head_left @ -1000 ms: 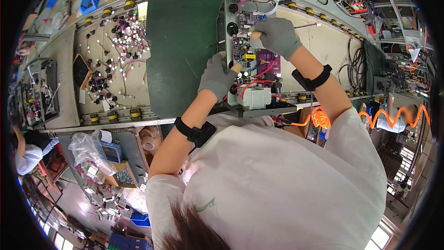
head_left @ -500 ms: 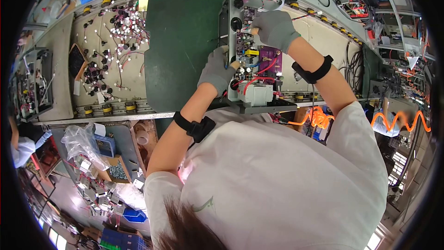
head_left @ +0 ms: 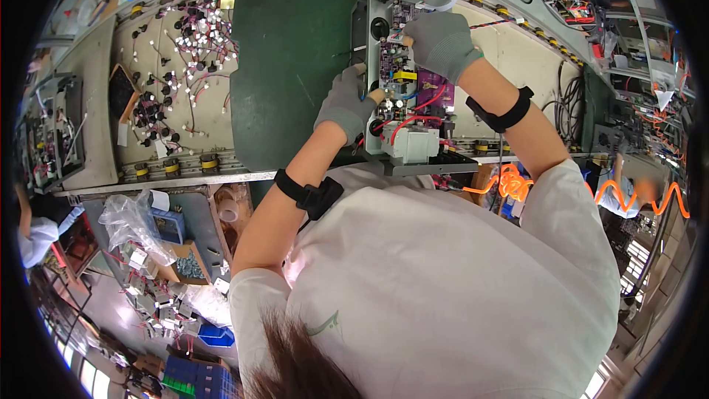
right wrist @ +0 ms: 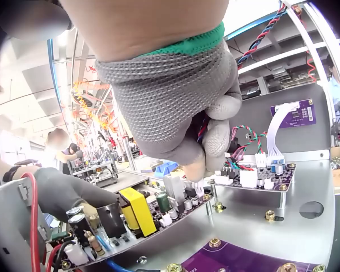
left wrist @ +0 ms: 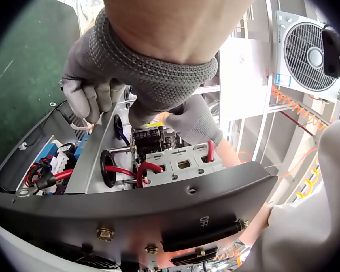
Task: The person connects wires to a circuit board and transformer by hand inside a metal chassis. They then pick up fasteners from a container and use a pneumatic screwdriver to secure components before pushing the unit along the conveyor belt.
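A loose, white, short-sleeved cloth shirt is bearing a small, curved green mark. Grey textured-knit gloves are covering the left hand and right hand, leaving the thumb tips bare; green trim is edging the right cuff. Wide black straps are circling both forearms, the left one carrying a black boxy unit.

On the head view's left, small black components with white-plugged leads are lying scattered over a pale beige board, beside a dark green flat mat; loose black cable loops are resting toward the right. Lower left, a crumpled clear plastic bag is lying near an open brown cardboard box of grey bits. Bright orange coiled hose is stretching rightward; in the left wrist view, a white square box fan is showing upper right.
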A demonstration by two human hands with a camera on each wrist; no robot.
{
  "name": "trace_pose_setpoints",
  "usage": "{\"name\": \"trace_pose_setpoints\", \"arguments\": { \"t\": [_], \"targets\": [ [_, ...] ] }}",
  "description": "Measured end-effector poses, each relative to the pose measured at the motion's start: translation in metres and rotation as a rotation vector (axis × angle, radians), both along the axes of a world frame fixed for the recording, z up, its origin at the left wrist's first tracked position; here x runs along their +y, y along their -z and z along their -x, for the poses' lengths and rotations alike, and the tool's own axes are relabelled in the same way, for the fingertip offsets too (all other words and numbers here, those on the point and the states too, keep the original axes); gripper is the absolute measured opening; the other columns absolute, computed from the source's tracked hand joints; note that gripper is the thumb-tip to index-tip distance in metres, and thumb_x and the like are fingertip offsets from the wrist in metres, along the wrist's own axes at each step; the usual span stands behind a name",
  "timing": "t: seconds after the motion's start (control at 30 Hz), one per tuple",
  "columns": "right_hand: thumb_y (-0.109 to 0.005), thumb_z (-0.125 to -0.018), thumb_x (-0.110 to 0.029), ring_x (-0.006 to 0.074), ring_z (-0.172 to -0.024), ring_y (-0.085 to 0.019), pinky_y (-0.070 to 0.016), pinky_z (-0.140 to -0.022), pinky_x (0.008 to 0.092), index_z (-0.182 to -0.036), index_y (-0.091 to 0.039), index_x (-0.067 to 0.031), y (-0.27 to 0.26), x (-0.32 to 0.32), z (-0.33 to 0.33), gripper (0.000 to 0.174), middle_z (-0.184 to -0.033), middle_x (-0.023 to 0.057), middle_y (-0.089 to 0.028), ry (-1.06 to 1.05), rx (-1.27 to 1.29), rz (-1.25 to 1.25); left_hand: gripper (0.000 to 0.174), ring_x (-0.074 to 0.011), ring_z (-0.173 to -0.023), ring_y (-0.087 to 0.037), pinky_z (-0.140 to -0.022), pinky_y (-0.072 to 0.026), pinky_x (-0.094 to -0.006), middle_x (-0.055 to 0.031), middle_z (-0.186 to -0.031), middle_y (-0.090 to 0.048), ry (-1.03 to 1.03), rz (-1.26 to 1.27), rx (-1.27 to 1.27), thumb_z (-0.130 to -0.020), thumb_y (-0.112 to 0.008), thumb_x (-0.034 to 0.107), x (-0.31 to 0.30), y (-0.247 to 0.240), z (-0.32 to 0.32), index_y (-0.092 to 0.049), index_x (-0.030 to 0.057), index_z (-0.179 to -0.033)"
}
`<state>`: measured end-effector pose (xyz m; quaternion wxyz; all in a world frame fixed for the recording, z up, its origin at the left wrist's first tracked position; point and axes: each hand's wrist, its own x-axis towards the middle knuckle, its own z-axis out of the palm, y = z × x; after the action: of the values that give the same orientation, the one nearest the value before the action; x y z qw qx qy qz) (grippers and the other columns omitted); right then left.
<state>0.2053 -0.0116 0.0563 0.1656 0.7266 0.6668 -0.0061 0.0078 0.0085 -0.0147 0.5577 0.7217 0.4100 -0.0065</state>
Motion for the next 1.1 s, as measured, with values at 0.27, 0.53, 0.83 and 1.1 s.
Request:
{"name": "trace_pose_setpoints", "arguments": {
  "t": [0.27,0.53,0.83,1.1],
  "targets": [
    [-0.062,-0.070,-0.017,0.0223,-0.080,-0.064,-0.0497,-0.067,0.0376,-0.084,-0.070,-0.0189,-0.015,0.021,-0.010,0.016,-0.080,0.0036,-0.066,-0.017,0.072,0.103,0.060,-0.0252,-0.091,-0.056,-0.082,-0.0471,-0.0338,-0.0173,-0.109,-0.052,-0.018,-0.079,-0.016,-0.079,-0.067,0.027,-0.001,0.005,-0.004,-0.041,0.0027,-0.128],
    [-0.071,-0.068,-0.026,0.0224,-0.079,-0.066,-0.0525,-0.068,0.0367,-0.087,-0.069,-0.0168,-0.032,0.048,-0.006,0.022,-0.081,0.0054,-0.066,0.234,-0.028,0.253,0.061,-0.0244,-0.091,-0.056,-0.082,-0.0471,-0.0338,-0.0145,-0.108,-0.052,-0.042,-0.001,-0.070,-0.076,-0.070,0.027,0.001,0.014,-0.003,-0.042,0.0052,-0.127],
    [-0.065,-0.063,-0.016,0.0264,-0.078,-0.065,-0.0525,-0.066,0.0375,-0.084,-0.065,-0.0072,-0.007,0.060,-0.026,0.022,-0.080,0.0103,-0.065,0.027,0.010,0.318,0.058,-0.0203,-0.082,-0.055,-0.076,-0.0477,-0.0313,-0.0121,-0.097,-0.054,-0.088,-0.057,-0.082,-0.075,-0.072,0.021,-0.001,0.010,-0.005,-0.045,0.0009,-0.123],
    [-0.061,-0.071,-0.019,0.0260,-0.078,-0.064,-0.0503,-0.066,0.0386,-0.087,-0.064,-0.0126,-0.014,0.021,-0.025,0.018,-0.084,0.0072,-0.065,0.093,0.118,0.141,0.065,-0.0267,-0.098,-0.057,-0.084,-0.0474,-0.0346,-0.0142,-0.113,-0.052,-0.018,-0.024,-0.002,-0.076,-0.071,0.030,0.002,0.003,-0.003,-0.041,0.0078,-0.129]
  ]
}}
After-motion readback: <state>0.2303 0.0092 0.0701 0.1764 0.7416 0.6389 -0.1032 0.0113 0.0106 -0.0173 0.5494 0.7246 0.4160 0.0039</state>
